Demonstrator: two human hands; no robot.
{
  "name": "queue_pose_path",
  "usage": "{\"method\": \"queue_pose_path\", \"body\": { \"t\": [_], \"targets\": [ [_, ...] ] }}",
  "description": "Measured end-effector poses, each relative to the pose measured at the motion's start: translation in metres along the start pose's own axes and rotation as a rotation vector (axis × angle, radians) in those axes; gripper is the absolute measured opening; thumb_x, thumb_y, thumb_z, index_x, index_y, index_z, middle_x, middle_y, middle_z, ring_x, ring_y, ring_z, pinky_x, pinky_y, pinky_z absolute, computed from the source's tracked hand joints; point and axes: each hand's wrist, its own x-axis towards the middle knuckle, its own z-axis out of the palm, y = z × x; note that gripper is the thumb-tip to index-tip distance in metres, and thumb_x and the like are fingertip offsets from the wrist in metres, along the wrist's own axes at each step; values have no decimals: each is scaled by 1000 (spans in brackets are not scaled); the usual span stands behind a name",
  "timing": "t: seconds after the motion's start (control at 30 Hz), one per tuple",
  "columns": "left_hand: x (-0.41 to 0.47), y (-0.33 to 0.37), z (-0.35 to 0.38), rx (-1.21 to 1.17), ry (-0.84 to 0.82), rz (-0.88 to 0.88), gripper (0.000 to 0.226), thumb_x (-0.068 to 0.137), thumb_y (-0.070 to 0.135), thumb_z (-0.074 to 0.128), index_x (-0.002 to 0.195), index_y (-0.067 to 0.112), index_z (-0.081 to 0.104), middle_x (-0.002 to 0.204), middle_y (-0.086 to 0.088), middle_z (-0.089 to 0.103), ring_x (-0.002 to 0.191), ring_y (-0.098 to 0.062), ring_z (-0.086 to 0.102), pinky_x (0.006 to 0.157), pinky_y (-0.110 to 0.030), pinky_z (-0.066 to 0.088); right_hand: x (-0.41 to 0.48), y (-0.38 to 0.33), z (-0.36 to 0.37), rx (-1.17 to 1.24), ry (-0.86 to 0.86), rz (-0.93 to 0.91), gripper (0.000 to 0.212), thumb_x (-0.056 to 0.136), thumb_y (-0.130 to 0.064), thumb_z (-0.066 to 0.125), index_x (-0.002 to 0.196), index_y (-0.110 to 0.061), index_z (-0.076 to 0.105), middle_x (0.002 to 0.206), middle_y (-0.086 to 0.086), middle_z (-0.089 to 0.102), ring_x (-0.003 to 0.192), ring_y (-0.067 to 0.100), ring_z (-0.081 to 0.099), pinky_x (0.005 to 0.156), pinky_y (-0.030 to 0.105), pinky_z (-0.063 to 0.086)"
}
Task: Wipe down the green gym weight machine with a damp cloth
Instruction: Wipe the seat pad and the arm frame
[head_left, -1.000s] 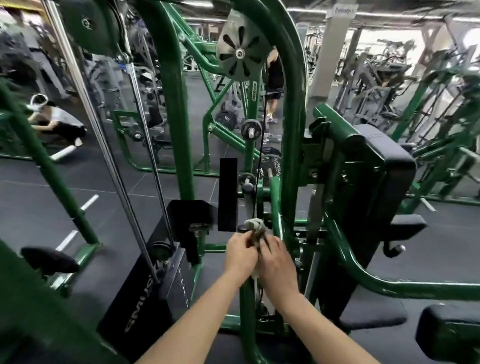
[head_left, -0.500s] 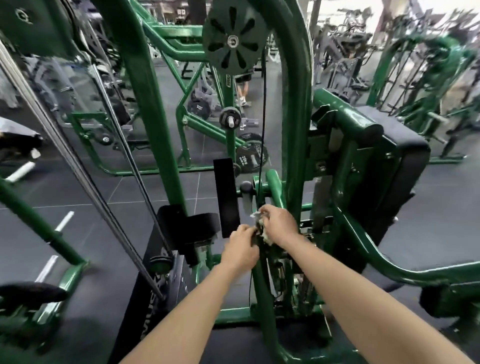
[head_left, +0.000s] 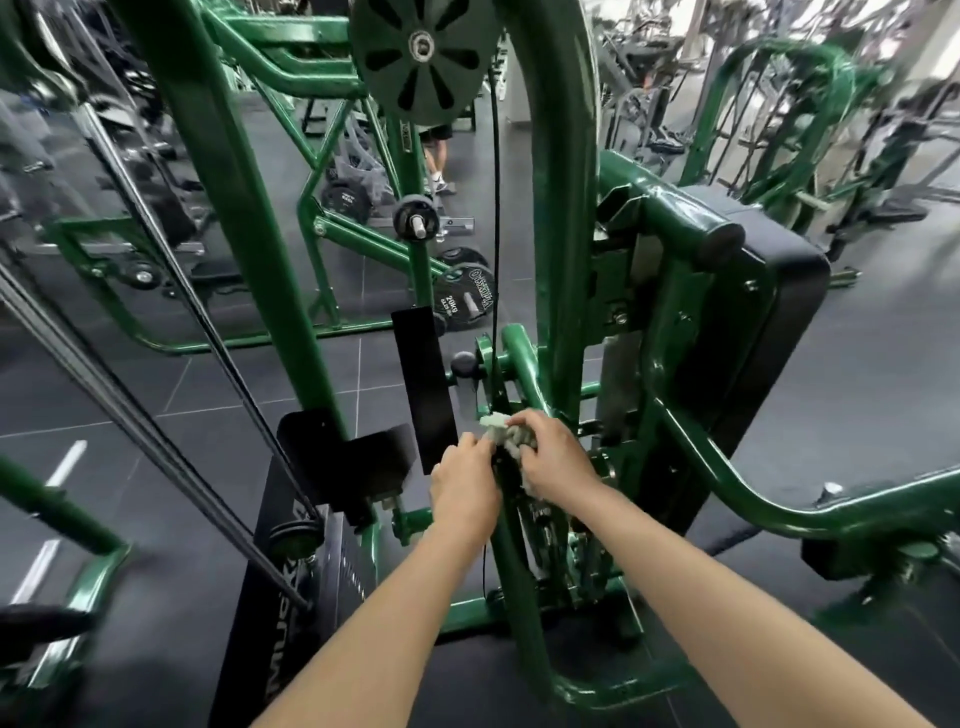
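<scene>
Two hands, mine, unmoved since half a second ago: right hand (head_left: 558, 457) grips the bunched pale cloth (head_left: 506, 434) against the green machine's inner bar (head_left: 511, 525); left hand (head_left: 464, 486) pinches the cloth's near edge.

Glossy green-painted metal tubing is seen throughout the weight machine (head_left: 563, 208), with highlights along its curves. A pale, crumpled, soft-textured cloth (head_left: 506, 434) is shown at centre. The back pad (head_left: 779, 312) at right is covered in smooth black vinyl-like upholstery. The pulley wheel (head_left: 425, 54) at top looks matt black. The floor (head_left: 171, 395) is tiled in matt dark grey.
</scene>
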Motion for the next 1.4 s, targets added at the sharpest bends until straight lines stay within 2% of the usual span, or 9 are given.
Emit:
{"method": "queue_pose_path", "body": {
  "t": [0.17, 0.33, 0.57, 0.73, 0.93, 1.03, 1.17, 1.27, 1.4],
  "targets": [
    [-2, 8, -5, 47, -28, -27, 34, 89, 1, 60, 114, 24, 63, 107, 1, 51, 100, -26, 59, 73, -38, 48, 73, -15, 1, -226, -269, 147, 22, 91, -19, 64, 111, -16, 72, 102, 6, 73, 91, 26, 70, 81, 38, 61],
    [-5, 12, -5, 77, -32, -64, 39, 87, 1, 65, 118, 26, 64, 109, 1, 52, 102, -27, 60, 76, -42, 54, 86, -15, -2, -501, -429, 23, 25, 97, -28, 59, 105, -8, 73, 108, 12, 74, 97, 31, 69, 85, 39, 60],
    [-6, 22, 2, 66, 42, -86, 21, 93, 34, 57, 100, 18, 69, 100, 0, 58, 103, -28, 55, 84, -44, 52, -11, 13, -2, -139, 10, -187, 30, 94, -12, 51, 113, -26, 68, 104, -3, 66, 103, 24, 58, 85, 39, 53],
    [-11, 21, 10, 14, 70, -71, 12, 91, 28, 60, 96, 18, 64, 99, 0, 55, 96, -27, 54, 79, -45, 51, -71, 21, 35, 0, 282, -149, 46, 98, -1, 53, 142, -13, 62, 144, 3, 62, 131, 20, 58, 114, 30, 42],
    [-7, 28, 8, 138, 67, -76, 17, 95, 29, 67, 108, 18, 61, 107, 0, 56, 102, -26, 57, 82, -41, 51, -68, 35, 14, 52, 490, -2, 33, 99, -17, 65, 131, -10, 67, 124, 0, 71, 116, 17, 62, 102, 35, 53],
    [0, 30, 5, 193, 26, -73, 22, 93, 28, 70, 109, 17, 59, 110, -2, 57, 103, -27, 58, 83, -40, 49, -60, 30, 15, -134, 325, 17, 24, 100, -25, 56, 115, -12, 70, 107, 1, 72, 103, 23, 58, 91, 36, 50],
    [7, 28, 2, 189, 8, -80, 20, 91, 25, 70, 107, 17, 61, 108, -2, 58, 102, -27, 59, 79, -39, 48, -34, 13, 8, -11, 32, 152, 28, 100, -10, 43, 118, -7, 64, 98, 6, 66, 98, 30, 63, 74, 35, 40],
    [9, 28, 1, 178, 8, -78, 16, 90, 20, 67, 105, 17, 61, 106, -2, 57, 99, -27, 59, 77, -40, 51, -8, -3, 1, 75, -45, 275, 47, 97, -10, 44, 144, -11, 52, 126, 11, 66, 113, 34, 62, 84, 35, 45],
    [7, 28, 2, 186, 15, -74, 18, 92, 24, 71, 105, 17, 60, 108, -1, 56, 102, -26, 57, 76, -39, 49, 39, -11, -1, 276, -158, 474, 32, 100, -10, 44, 126, 0, 61, 120, 15, 64, 109, 33, 62, 86, 36, 47]
  ]
}}
